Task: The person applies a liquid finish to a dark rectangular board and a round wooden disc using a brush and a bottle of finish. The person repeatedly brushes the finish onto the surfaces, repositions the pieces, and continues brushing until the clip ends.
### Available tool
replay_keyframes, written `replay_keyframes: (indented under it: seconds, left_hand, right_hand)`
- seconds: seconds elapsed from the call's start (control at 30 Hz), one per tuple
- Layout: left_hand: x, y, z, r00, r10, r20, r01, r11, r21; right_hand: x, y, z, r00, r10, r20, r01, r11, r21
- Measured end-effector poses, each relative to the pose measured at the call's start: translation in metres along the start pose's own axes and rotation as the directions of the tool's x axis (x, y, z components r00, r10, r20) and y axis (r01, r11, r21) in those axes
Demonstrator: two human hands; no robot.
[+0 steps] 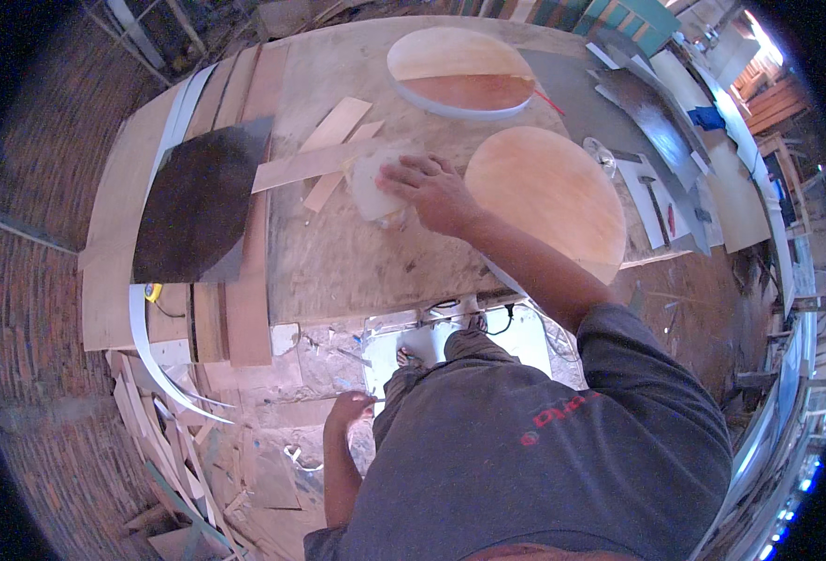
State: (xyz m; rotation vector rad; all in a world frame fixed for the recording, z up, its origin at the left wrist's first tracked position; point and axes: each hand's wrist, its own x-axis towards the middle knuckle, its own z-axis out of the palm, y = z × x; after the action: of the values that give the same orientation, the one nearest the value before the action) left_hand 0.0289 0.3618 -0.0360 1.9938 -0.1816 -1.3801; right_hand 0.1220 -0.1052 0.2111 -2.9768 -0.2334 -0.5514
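My right hand (pixel 431 192) reaches over the worktable (pixel 338 271), its bent fingers on a whitish, translucent plastic item (pixel 371 196) whose exact kind I cannot make out. Just right of it lies a large pale wooden disc (pixel 544 196). A second disc (pixel 459 56), two-toned with a white edge band, is farther back. Loose thin wooden strips (pixel 310 168) lie left of the hand. My left hand (pixel 352 407) hangs low beside my hip, fingers curled; whether they hold anything is unclear.
A dark sheet (pixel 193 206) lies on long boards at left, with a yellow tape measure (pixel 154 292) and white curved strips. Metal sheets (pixel 646 112) and a hammer (pixel 656 210) are at right. Offcuts (pixel 160 439) are piled at lower left; cables hang below the table's near edge.
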Motion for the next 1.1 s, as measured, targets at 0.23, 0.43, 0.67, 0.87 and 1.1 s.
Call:
replay_keyframes:
  seconds: [0.23,0.43,0.67,0.87,1.1]
  left_hand:
    - [0.008,0.074,-0.028,0.98,0.182,0.077,-0.183,0.983,0.002]
    - [-0.009,0.204,-0.008,0.955,0.293,0.046,-0.294,0.956,0.004]
    - [0.057,0.283,0.079,0.949,0.278,-0.152,-0.303,0.934,-0.187]
    - [0.119,0.326,0.142,0.943,0.171,-0.287,-0.287,0.854,-0.435]
    - [0.142,0.37,0.176,0.952,0.097,-0.289,-0.227,0.857,-0.462]
  right_hand:
    - [-0.016,-0.007,-0.04,0.996,0.027,-0.084,-0.028,1.0,-0.011]
    - [-0.138,0.047,-0.059,0.756,0.55,-0.355,-0.467,0.833,0.295]
    - [-0.435,0.128,-0.016,-0.307,0.923,-0.232,-0.851,-0.157,0.501]
    - [-0.501,0.137,0.0,-0.388,0.707,0.591,-0.075,-0.663,0.745]
    - [-0.472,0.157,-0.02,-0.012,0.573,0.819,-0.01,-0.82,0.573]
